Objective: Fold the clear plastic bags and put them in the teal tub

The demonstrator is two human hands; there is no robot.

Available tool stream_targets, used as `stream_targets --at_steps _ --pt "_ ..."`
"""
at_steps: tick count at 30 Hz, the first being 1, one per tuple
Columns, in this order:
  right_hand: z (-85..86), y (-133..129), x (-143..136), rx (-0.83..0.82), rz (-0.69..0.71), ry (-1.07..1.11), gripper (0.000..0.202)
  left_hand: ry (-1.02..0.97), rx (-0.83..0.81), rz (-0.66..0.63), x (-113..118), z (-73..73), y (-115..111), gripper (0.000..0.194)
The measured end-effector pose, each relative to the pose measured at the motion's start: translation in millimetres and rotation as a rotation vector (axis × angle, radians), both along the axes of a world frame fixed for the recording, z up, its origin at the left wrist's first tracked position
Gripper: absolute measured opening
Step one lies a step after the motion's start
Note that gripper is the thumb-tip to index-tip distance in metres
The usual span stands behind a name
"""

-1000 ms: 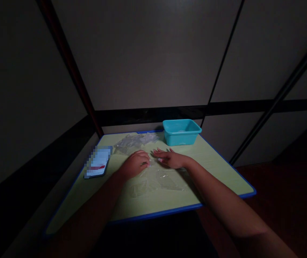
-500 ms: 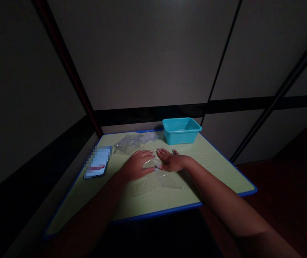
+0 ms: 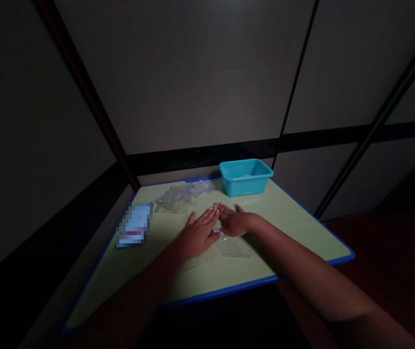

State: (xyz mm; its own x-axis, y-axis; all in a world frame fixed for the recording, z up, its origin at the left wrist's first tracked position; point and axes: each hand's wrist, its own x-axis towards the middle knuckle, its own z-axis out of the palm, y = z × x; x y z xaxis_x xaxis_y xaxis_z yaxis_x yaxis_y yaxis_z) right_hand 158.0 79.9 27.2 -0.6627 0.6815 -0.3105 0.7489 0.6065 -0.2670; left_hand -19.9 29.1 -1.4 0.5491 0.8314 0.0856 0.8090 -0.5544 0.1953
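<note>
A clear plastic bag lies flat on the table, partly hidden beneath my hands. My left hand rests palm down on it with the fingers stretched out. Fingers extended too, my right hand presses flat on the bag from the right. The fingertips of both hands meet or nearly meet over the bag, and the thumbs come together nearer to me. Neither hand is wrapped round anything.
Beyond my hands lies a pile of clear plastic bags. A turquoise plastic basin stands at the back right. At the left edge is a phone with a blurred screen. The table has a blue rim; wall panels rise behind it.
My left hand has moved right and a little toward me, its fingers now flat and close to the right hand's. The right hand has hardly moved. The view has shifted slightly.
</note>
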Motion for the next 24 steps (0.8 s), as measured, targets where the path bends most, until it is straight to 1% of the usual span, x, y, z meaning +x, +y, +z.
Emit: stream_targets --at_steps 4,11,15,20,22,24 --pt "-0.9 -1.3 -1.2 0.008 -0.004 -0.028 0.082 0.017 -0.049 0.007 5.1 1.3 -2.1 0.059" --pt "0.1 -1.6 0.0 -0.007 -0.018 -0.005 0.087 0.057 -0.126 0.144 3.2 3.0 -4.4 0.063" --pt "-1.9 -1.2 1.4 -0.013 -0.015 0.043 0.078 0.093 -0.094 0.236 -1.6 1.7 -6.4 0.069" --pt "-0.9 2.4 5.5 -0.022 -0.028 0.091 0.067 0.111 -0.071 0.296 -7.0 1.3 -5.9 0.071" --pt "0.8 6.5 10.4 -0.011 -0.050 0.092 0.063 0.087 -0.039 0.310 -7.9 3.1 -4.8 0.069" --pt "1.1 12.4 17.6 -0.003 -0.075 0.075 0.063 0.058 -0.003 0.290 -7.9 5.9 -4.1 0.067"
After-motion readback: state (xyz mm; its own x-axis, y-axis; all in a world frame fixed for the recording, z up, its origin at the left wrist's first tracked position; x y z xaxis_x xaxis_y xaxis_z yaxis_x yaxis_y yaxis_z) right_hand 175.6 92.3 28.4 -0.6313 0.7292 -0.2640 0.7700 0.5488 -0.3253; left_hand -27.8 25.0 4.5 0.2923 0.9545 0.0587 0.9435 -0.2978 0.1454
